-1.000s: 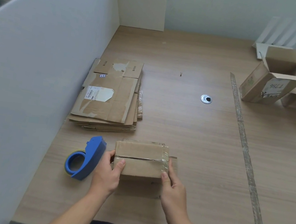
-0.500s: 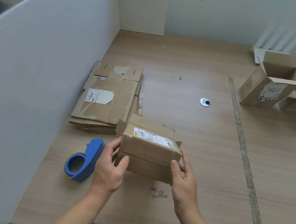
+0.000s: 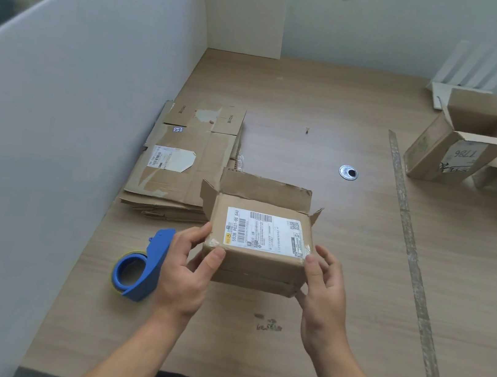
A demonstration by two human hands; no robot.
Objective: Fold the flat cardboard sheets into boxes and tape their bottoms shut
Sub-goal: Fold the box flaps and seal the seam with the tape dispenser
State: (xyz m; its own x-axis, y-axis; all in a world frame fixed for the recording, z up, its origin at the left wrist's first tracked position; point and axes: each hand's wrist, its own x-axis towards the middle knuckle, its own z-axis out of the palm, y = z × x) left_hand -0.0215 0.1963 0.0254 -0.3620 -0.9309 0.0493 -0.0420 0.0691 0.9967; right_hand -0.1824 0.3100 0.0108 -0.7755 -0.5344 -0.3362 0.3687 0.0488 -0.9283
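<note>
Brown cardboard box (image 3: 259, 245) appears held just clear of the surface (image 3: 278, 370), clasped between both our grips. The left grip (image 3: 185, 275) curls round its near-left corner with the thumb on the near face, and the right grip (image 3: 324, 299) pinches the near-right corner. Its long axis runs left to right between them, label side up, with the loose flaps opening toward the far side. A seam crosses the near face (whether tape covers it we cannot tell).

We judge the box ready to be set aside. The standing boxes (image 3: 449, 150) lie far off to the right, so the right grip is the nearer one. Room favours that way: a wide stretch of surface lies right of the box, crossed only by a tape strip (image 3: 408, 231). Leftward is tight, with the blue tape dispenser (image 3: 140, 264) just beside the left grip, the stack of flat sheets (image 3: 178, 171) beyond it, and the white partition (image 3: 56, 127) closing that edge.
</note>
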